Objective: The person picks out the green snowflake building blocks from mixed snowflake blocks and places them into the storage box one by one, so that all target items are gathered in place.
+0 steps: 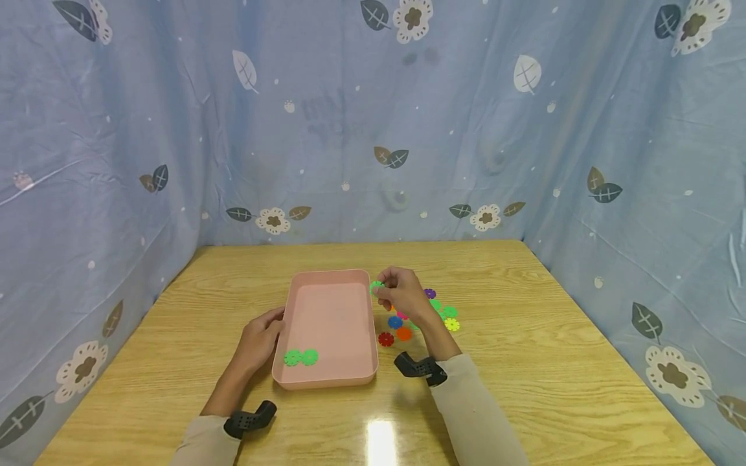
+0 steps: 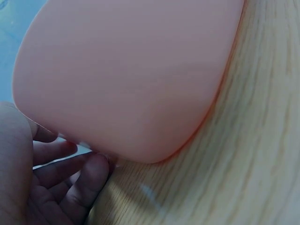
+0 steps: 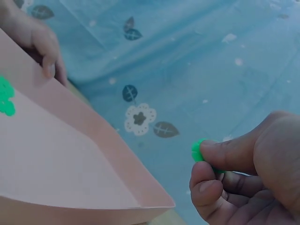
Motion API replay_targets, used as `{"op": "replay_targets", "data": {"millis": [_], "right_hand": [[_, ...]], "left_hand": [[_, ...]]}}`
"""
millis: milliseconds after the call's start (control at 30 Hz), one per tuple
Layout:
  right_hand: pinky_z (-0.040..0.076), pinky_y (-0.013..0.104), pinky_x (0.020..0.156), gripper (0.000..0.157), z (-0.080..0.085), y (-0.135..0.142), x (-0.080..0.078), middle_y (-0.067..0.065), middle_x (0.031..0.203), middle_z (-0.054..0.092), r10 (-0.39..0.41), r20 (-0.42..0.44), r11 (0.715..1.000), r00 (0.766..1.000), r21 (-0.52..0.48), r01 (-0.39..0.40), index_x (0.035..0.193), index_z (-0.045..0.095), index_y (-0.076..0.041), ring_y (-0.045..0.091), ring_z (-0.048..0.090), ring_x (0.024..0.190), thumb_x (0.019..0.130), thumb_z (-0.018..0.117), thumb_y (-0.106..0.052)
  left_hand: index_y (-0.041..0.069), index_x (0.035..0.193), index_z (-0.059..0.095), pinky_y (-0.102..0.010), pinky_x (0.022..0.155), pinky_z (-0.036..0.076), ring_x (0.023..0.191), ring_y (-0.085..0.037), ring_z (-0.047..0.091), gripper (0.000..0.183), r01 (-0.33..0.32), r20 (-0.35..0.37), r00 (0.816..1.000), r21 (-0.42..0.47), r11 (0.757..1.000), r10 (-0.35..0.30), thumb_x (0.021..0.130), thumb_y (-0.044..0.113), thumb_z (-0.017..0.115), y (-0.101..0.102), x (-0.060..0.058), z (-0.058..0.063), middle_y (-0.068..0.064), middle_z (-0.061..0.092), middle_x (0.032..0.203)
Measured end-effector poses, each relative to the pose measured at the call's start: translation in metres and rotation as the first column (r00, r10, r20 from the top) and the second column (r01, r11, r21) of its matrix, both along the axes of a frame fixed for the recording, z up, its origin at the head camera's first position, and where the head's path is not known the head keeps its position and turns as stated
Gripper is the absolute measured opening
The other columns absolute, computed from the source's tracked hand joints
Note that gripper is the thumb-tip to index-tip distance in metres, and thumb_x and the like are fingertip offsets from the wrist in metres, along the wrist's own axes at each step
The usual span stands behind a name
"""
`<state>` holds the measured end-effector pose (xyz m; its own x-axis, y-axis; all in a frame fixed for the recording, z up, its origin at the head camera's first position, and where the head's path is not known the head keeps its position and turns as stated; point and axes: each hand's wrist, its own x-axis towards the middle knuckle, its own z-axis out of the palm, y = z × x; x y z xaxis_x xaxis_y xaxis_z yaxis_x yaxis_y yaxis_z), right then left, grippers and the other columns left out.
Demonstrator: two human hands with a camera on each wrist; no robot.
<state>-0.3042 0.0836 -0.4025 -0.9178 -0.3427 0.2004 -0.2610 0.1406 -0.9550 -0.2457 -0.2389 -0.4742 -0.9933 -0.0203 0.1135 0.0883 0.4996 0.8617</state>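
Beige sleeves (image 1: pixel 480 417) nearest, to either side of the pink tray (image 1: pixel 329 310), with black wrist devices (image 1: pixel 250 419) at the cuffs. Inside the tray, at its near left corner, two green discs (image 1: pixel 309 357), notched like flowers, side by side; whole from the head, cut by the frame's edge from the right wrist. At the tray's left wall, left hand (image 1: pixel 259 336), with bent fingers holding the rim. From the left wrist alone, a close look at that wall's outer face and at curled fingertips (image 2: pixel 96 171) beside it.

Right of the tray, loose discs (image 1: pixel 386 339) on the wooden table (image 1: pixel 495 388), visible from the head only: red and orange nearest, then blue, with yellow, green and purple farther out, partly covered by the right arm. Just beside the tray's far right corner, right hand (image 1: pixel 402 291), nearly closed, with a green piece (image 1: pixel 375 285) pinched between thumb and finger. Pinch clearest from the right wrist, with most of the piece behind the thumb. Beyond the tray, blue curtain (image 1: pixel 338 142), patterned with leaves and flowers.
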Motion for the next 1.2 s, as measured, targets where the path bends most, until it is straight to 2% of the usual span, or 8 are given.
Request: {"op": "replay_targets", "data": {"millis": [200,467,733,933,1200], "right_hand": [[0.045,0.028,0.055,0.012,-0.003,-0.006,0.001,0.009,0.072,0.058,0.075,0.051,0.996,0.996,-0.046,-0.072,0.102,0.058,0.008,0.018,0.052,0.058,0.095,0.066,0.002],[0.045,0.026,0.053,0.020,-0.004,-0.012,0.001,0.011,0.071,0.060,0.100,0.051,0.994,0.994,-0.056,-0.097,0.104,0.060,0.011,0.023,0.057,0.059,0.092,0.071,-0.001],[0.044,0.026,0.052,0.012,0.000,-0.017,0.007,0.010,0.070,0.062,0.117,0.064,0.993,0.991,-0.025,-0.116,0.098,0.062,0.006,0.026,0.056,0.058,0.090,0.071,0.001],[0.040,0.031,0.053,0.009,0.003,-0.020,0.010,0.011,0.072,0.063,0.119,0.068,0.992,0.991,0.023,-0.120,0.095,0.065,0.003,0.039,0.057,0.065,0.090,0.072,0.001],[0.049,0.030,0.056,0.012,0.004,-0.023,0.012,0.017,0.082,0.067,0.136,0.070,0.987,0.988,0.081,-0.141,0.101,0.068,0.007,0.028,0.067,0.066,0.092,0.068,-0.001]], "left_hand": [[0.000,0.150,0.047,-0.053,0.108,0.045,0.132,-0.039,0.054,0.048,-0.005,-0.002,1.000,-0.002,1.000,0.005,0.107,0.021,0.041,0.000,-0.001,0.000,-0.023,0.055,0.145],[0.000,0.150,0.047,-0.052,0.105,0.048,0.129,-0.038,0.057,0.048,-0.006,-0.002,1.000,-0.001,1.000,0.006,0.107,0.020,0.041,0.001,0.000,0.000,-0.023,0.056,0.143],[0.000,0.150,0.047,-0.053,0.108,0.046,0.131,-0.039,0.055,0.048,-0.003,-0.002,1.000,-0.001,1.000,0.003,0.107,0.020,0.041,0.000,0.000,0.000,-0.023,0.056,0.144],[0.000,0.150,0.047,-0.054,0.110,0.043,0.134,-0.041,0.051,0.049,-0.007,-0.006,1.000,-0.001,1.000,0.007,0.106,0.020,0.041,0.001,-0.001,0.001,-0.023,0.055,0.144],[0.000,0.150,0.047,-0.053,0.109,0.045,0.133,-0.040,0.053,0.048,-0.003,-0.007,1.000,-0.004,1.000,0.003,0.107,0.020,0.041,0.001,0.000,0.001,-0.023,0.055,0.144]]}}
